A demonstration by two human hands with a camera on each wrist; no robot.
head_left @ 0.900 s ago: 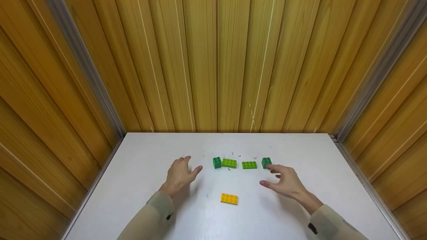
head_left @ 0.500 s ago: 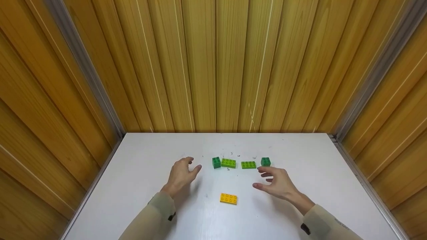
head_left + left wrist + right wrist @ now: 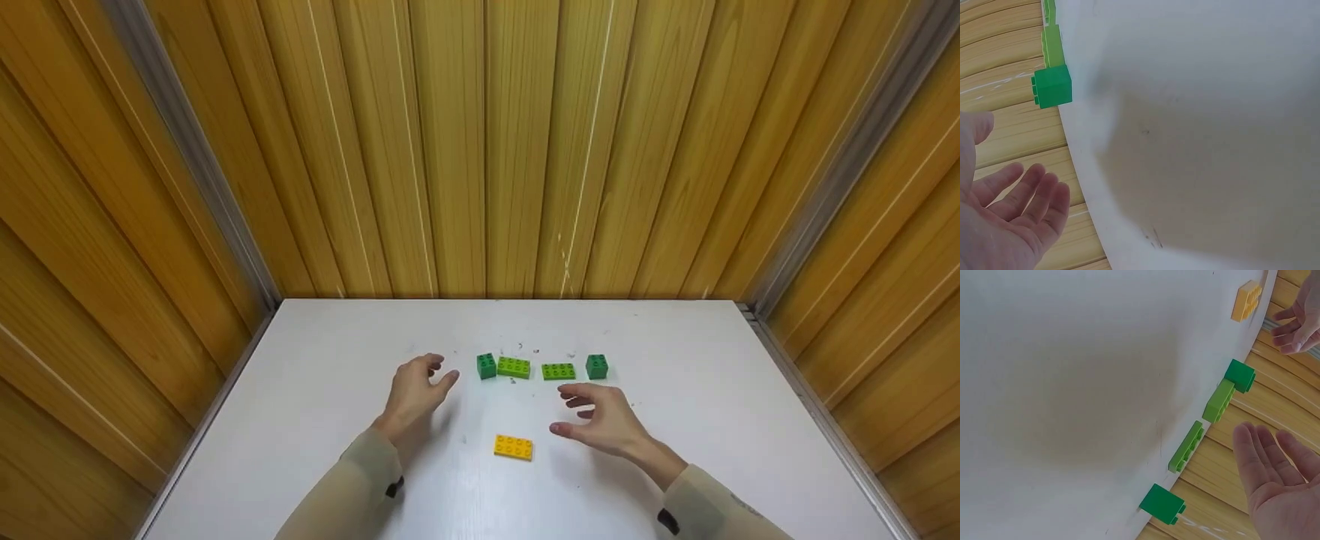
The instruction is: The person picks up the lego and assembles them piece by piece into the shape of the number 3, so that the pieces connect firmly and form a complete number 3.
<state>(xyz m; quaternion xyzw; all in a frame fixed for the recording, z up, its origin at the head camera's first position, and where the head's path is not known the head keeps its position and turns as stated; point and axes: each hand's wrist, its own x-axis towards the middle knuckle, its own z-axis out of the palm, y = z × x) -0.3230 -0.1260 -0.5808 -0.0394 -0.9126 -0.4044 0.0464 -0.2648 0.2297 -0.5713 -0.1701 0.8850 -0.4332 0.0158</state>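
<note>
My left hand [image 3: 415, 388] hovers over the white table, left of the bricks, fingers loosely bent and nothing in them. My right hand [image 3: 600, 420] hangs in front of the row, thumb apart from the fingers, also holding nothing. Along the row lie a dark green brick [image 3: 487, 366], a light green brick [image 3: 514, 367] close beside it, a thinner light green brick [image 3: 559, 372] and a second dark green brick [image 3: 597, 367] at the right end. Nearer the person, between the hands, is a yellow brick [image 3: 514, 448]. In the right wrist view the right palm [image 3: 1286, 506] faces up.
The white tabletop [image 3: 337, 352] has small dark marks behind the row. Yellow wood-look panels [image 3: 487, 150] rise at the back and both sides, with grey metal posts [image 3: 202, 150] at the corners.
My right hand has drawn left and nearer the person, away from the right dark green brick, which shows fully now. The left hand has shifted slightly right. The bricks stay in place.
</note>
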